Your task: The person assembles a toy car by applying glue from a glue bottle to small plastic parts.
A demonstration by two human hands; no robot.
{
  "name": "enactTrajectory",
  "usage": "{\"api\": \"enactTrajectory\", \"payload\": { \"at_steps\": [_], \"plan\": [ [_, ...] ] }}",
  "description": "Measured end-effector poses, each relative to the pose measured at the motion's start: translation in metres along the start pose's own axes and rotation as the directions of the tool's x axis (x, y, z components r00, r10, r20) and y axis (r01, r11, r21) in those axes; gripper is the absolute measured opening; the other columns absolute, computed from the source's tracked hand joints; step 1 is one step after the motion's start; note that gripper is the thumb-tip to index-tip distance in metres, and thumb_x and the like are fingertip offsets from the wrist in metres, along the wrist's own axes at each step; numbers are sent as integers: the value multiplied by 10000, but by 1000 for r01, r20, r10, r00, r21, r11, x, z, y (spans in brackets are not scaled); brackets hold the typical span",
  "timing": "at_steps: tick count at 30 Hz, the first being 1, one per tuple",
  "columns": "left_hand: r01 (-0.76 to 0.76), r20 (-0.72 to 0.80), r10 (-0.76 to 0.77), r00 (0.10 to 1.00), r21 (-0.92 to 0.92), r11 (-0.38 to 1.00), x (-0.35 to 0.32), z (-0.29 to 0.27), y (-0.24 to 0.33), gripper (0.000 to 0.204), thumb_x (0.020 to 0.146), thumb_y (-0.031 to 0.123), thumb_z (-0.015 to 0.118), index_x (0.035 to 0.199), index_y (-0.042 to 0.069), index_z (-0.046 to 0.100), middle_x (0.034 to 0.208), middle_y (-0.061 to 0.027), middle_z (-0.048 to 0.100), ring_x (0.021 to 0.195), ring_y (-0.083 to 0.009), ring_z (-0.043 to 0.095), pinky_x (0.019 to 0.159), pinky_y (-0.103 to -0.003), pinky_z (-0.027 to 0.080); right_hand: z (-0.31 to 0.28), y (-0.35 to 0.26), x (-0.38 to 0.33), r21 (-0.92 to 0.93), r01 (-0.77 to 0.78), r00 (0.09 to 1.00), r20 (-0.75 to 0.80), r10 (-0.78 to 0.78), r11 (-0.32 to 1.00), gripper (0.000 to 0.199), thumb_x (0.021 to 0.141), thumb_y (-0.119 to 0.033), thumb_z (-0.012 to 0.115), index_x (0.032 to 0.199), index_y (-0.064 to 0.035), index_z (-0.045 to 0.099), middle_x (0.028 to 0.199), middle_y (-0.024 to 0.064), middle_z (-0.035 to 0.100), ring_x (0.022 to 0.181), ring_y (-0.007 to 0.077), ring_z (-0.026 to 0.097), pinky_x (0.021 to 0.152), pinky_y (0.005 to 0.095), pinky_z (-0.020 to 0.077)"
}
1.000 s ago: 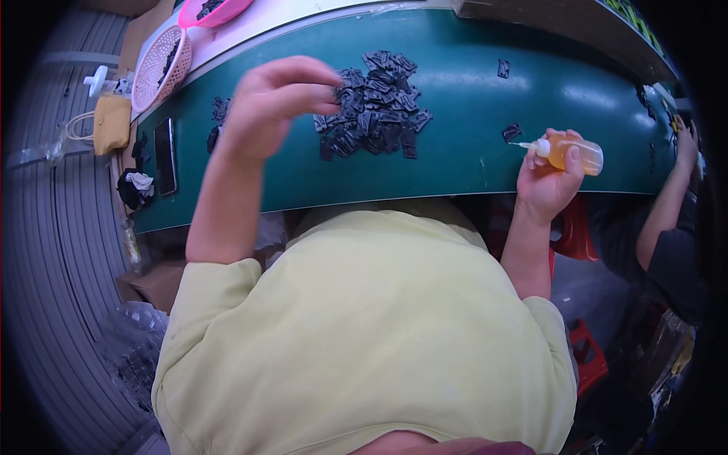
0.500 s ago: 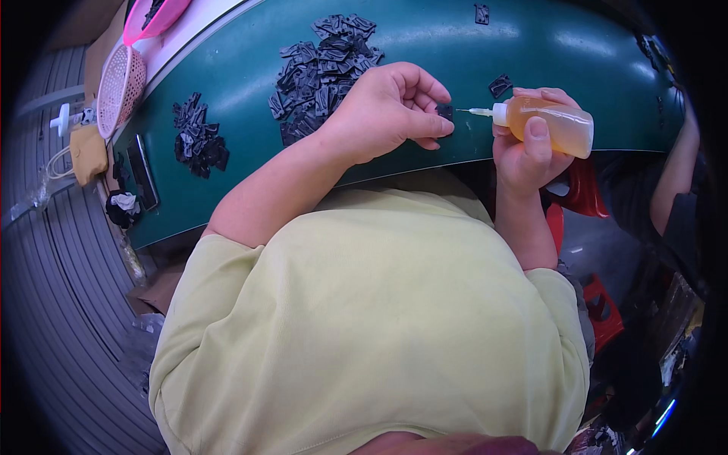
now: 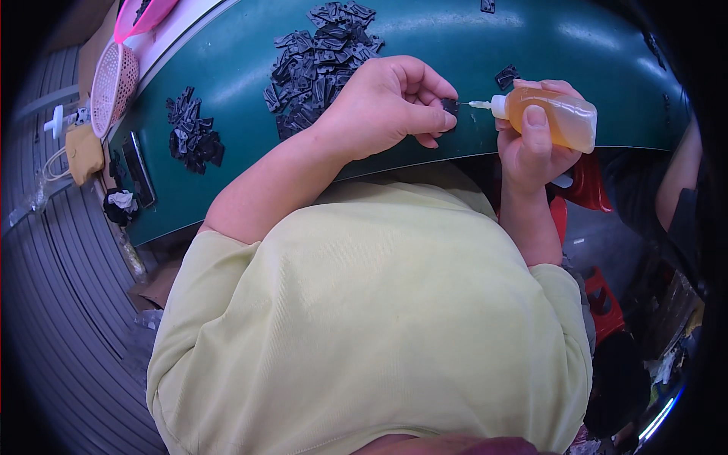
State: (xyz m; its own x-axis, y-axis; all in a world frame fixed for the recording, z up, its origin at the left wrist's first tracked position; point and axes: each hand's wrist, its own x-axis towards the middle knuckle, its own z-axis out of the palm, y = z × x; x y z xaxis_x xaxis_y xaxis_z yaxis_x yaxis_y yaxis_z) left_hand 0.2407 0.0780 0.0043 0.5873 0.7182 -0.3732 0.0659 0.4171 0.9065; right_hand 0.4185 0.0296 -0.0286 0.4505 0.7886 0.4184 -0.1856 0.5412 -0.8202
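Between thumb and fingers my left hand (image 3: 394, 102) pinches a small black plastic part (image 3: 450, 106) above the near edge of the green table (image 3: 425, 34). My right hand (image 3: 535, 148) is wrapped round a squeeze bottle (image 3: 557, 120) of amber liquid, lying nearly level. Its white cap carries a thin needle tip (image 3: 478, 105) that points left and reaches the part's edge; whether it touches, I cannot tell. A large heap of similar black parts (image 3: 322, 57) lies beyond my left hand. One loose part (image 3: 506, 76) rests just past the bottle.
On the left is a smaller pile of black parts (image 3: 193, 133), beside a dark flat bar (image 3: 139, 168). Pink baskets (image 3: 114, 87) stand at the far left edge. Another person's arm (image 3: 679, 171) shows at right, near red stools (image 3: 603, 303).
The part in my left hand and the needle tip have come closer together. The whole view has shifted slightly; both hands keep their hold.
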Motion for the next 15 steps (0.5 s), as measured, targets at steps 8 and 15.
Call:
{"api": "enactTrajectory", "payload": {
  "at_steps": [8, 15],
  "plan": [
    [0, -3, 0, 1000, -2, 1000, -2, 0, 0, 246, 759, 8, 698, 976, -52, 597, 762, -60, 604, 667, -109, 618, 581, -236, 547, 0, 1, -2, -127, 39, 999, 35, -35, 991, 284, 755, -38, 626, 1006, 29, 512, 865, 146, 605, 647, 162, 617, 498, 232, 515],
    [1, -36, -2, 999, -28, 1000, 0, 0, 0, 217, 783, 30, 683, 973, -45, 609, 778, -71, 625, 658, -120, 624, 575, -239, 548, -3, -5, 1, 122, -106, 993, -45, 112, 987, 312, 751, -81, 621, 1029, 0, 504, 832, 147, 615, 620, 157, 613, 447, 222, 495]
  ]
}}
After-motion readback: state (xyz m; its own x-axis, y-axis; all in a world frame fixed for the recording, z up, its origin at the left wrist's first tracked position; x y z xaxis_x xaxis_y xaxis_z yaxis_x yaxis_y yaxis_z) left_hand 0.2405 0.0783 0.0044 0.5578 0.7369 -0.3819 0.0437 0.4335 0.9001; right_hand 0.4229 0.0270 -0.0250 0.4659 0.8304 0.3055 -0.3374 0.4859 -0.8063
